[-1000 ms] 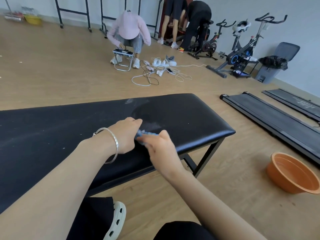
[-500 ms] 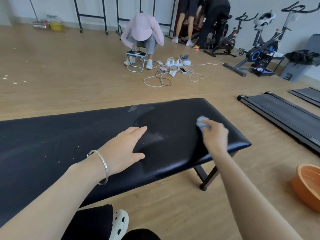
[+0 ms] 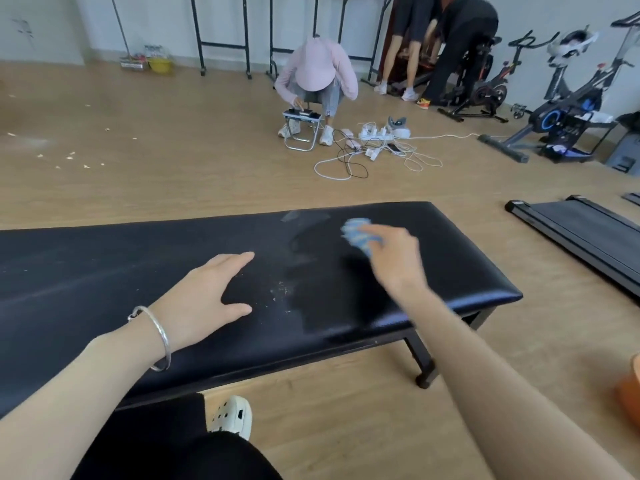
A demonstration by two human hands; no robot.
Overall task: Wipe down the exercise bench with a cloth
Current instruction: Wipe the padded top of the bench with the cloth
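A long black padded exercise bench (image 3: 460, 271) runs across the view from the left edge to the right. My right hand (image 3: 394, 258) grips a small blue cloth (image 3: 358, 233) and presses it on the pad near the far edge, toward the bench's right end. My left hand (image 3: 204, 296) lies flat on the pad with fingers spread, a silver bangle on its wrist. Between the two hands the pad shows white specks and a smeared, duller patch (image 3: 280, 292). The pad to the left looks dusty.
An orange basin (image 3: 632, 386) sits on the wood floor at the right edge. A flat black treadmill (image 3: 581, 233) lies right of the bench. Beyond it a crouching person (image 3: 317, 74), tangled cables (image 3: 374, 150) and exercise bikes (image 3: 561, 116). My white shoe (image 3: 232, 415) is under the bench's near side.
My right hand took the cloth away from my left hand, swept to the bench's right end, and has come back leftward along the far edge. My left hand flattened on the pad.
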